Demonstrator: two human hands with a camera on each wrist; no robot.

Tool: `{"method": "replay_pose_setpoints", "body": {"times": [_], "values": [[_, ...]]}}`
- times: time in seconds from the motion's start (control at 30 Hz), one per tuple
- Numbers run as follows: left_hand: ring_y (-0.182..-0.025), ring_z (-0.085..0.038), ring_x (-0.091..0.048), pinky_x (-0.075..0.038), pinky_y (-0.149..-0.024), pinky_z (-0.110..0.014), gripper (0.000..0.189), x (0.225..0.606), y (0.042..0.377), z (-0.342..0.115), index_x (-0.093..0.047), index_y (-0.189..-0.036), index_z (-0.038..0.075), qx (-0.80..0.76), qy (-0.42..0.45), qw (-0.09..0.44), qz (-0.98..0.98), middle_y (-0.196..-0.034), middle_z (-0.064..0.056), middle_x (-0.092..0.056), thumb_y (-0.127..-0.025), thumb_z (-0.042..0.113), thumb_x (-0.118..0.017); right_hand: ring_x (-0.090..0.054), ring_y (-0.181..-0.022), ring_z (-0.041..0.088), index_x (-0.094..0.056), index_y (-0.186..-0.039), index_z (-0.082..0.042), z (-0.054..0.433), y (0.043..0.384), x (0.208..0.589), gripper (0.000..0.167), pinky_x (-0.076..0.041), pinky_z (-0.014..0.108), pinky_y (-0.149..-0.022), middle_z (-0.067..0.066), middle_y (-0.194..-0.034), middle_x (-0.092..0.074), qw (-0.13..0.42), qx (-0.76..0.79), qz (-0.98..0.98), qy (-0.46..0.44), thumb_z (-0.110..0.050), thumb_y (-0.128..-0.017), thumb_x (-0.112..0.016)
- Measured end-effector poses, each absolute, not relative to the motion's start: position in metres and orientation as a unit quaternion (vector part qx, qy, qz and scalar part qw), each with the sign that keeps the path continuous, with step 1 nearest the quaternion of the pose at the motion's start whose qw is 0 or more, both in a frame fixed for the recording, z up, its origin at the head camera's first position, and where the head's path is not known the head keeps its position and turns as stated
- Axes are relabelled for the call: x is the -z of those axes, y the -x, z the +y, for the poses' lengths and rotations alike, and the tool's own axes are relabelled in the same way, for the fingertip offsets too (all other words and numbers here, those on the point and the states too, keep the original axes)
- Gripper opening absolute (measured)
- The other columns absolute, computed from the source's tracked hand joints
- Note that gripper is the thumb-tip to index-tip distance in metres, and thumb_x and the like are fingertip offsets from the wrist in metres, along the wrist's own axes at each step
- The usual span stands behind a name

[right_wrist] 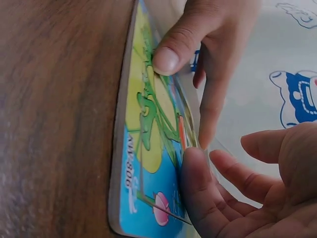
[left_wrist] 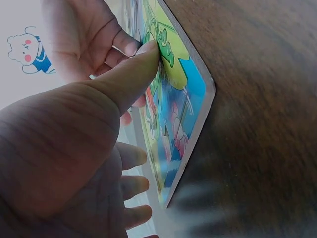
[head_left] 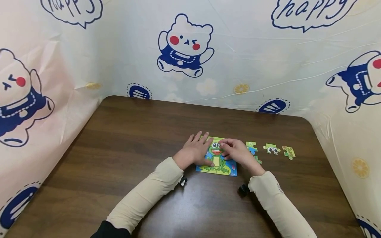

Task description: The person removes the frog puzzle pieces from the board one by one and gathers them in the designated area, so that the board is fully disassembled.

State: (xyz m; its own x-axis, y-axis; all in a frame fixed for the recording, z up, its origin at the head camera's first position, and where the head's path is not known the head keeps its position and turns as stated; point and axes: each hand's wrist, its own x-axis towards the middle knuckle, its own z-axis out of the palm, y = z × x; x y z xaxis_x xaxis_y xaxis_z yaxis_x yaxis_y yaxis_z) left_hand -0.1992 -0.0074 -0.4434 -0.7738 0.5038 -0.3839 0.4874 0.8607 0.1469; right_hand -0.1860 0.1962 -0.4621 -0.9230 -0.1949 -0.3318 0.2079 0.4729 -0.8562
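A frog jigsaw puzzle [head_left: 218, 169] lies flat on the table, its picture a green frog on blue and yellow. My left hand [head_left: 196, 151] rests on the puzzle's left side with fingers spread, and its thumb [left_wrist: 141, 62] touches the frog's body. Over the right side, my right hand [head_left: 238, 152] has bent fingers [right_wrist: 198, 173] at the picture surface near the frog's head. In the right wrist view a gap shows between its thumb and forefinger, with no piece seen there. The hands partly cover the puzzle.
Several loose puzzle pieces lie right of the puzzle: a piece with eyes [head_left: 271, 149], a yellow-green piece [head_left: 288, 152], and a blue-and-green piece [head_left: 251, 146]. Another green piece [head_left: 257, 160] sits beside my right wrist. A patterned cloth [head_left: 238, 56] stands around the brown table [head_left: 134, 138].
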Motion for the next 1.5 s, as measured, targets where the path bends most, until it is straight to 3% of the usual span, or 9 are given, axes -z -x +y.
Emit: {"method": "replay_pose_setpoints", "body": {"times": [0.47,0.67,0.87,0.97,1.13,1.33,1.5], "values": [[-0.16,-0.03,-0.004,-0.014,-0.128,-0.051,0.102,0.4439,0.2008,-0.0067,-0.014,-0.165,0.022,-0.025,-0.259,0.229,0.938,-0.173,-0.004,-0.004,-0.089,0.071,-0.06,-0.068,-0.076,0.017,-0.065,-0.131,-0.005,0.1908,0.1851,0.4569,0.035,-0.061,0.032,-0.069,0.016,-0.103,-0.071,0.188,0.475,0.86,-0.006,-0.027,-0.106,-0.054],[-0.16,-0.029,-0.004,-0.014,-0.128,-0.051,0.102,0.4426,0.2017,-0.0069,-0.013,-0.165,0.023,-0.027,-0.257,0.232,0.938,-0.173,-0.004,-0.004,-0.089,0.071,-0.06,-0.057,-0.067,0.02,-0.067,-0.13,-0.009,0.1896,0.1854,0.455,0.03,-0.051,0.03,-0.063,0.013,-0.103,-0.069,0.159,0.439,0.884,0.009,-0.017,-0.103,-0.058],[-0.16,-0.029,-0.002,-0.013,-0.128,-0.05,0.101,0.4398,0.2007,-0.0081,-0.012,-0.165,0.023,-0.026,-0.258,0.235,0.937,-0.173,-0.003,-0.002,-0.09,0.071,-0.06,-0.053,-0.068,0.018,-0.069,-0.13,-0.007,0.1873,0.1864,0.4544,0.031,-0.045,0.028,-0.061,0.011,-0.099,-0.069,0.151,0.405,0.902,0.027,-0.013,-0.1,-0.061],[-0.16,-0.029,-0.001,-0.013,-0.128,-0.05,0.101,0.4395,0.2006,-0.0086,-0.012,-0.165,0.024,-0.027,-0.259,0.237,0.936,-0.173,-0.003,-0.001,-0.09,0.07,-0.059,-0.055,-0.072,0.019,-0.069,-0.129,-0.007,0.1868,0.1869,0.4547,0.031,-0.046,0.028,-0.062,0.011,-0.099,-0.069,0.151,0.4,0.903,0.033,-0.013,-0.099,-0.063],[-0.16,-0.029,0.0,-0.013,-0.128,-0.051,0.102,0.4411,0.2016,-0.0086,-0.012,-0.165,0.024,-0.034,-0.257,0.241,0.935,-0.173,-0.003,-0.001,-0.089,0.07,-0.06,-0.064,-0.089,0.022,-0.068,-0.126,-0.009,0.1869,0.1856,0.4547,0.028,-0.053,0.03,-0.07,0.013,-0.115,-0.071,0.147,0.407,0.901,0.04,-0.014,-0.099,-0.065],[-0.16,-0.029,-0.002,-0.014,-0.128,-0.051,0.101,0.4423,0.2015,-0.0088,-0.013,-0.165,0.024,-0.031,-0.256,0.237,0.937,-0.173,-0.003,-0.002,-0.089,0.071,-0.06,-0.062,-0.07,0.021,-0.066,-0.127,-0.009,0.1871,0.1841,0.4542,0.027,-0.054,0.031,-0.066,0.013,-0.102,-0.075,0.156,0.435,0.886,0.04,-0.008,-0.101,-0.06],[-0.16,-0.029,-0.002,-0.014,-0.128,-0.051,0.1,0.4421,0.2001,-0.0088,-0.013,-0.165,0.024,-0.033,-0.256,0.237,0.937,-0.173,-0.003,-0.003,-0.089,0.07,-0.06,-0.064,-0.072,0.02,-0.065,-0.13,-0.007,0.1879,0.1834,0.453,0.029,-0.057,0.032,-0.068,0.015,-0.101,-0.075,0.166,0.471,0.866,0.033,-0.006,-0.102,-0.058]]}}
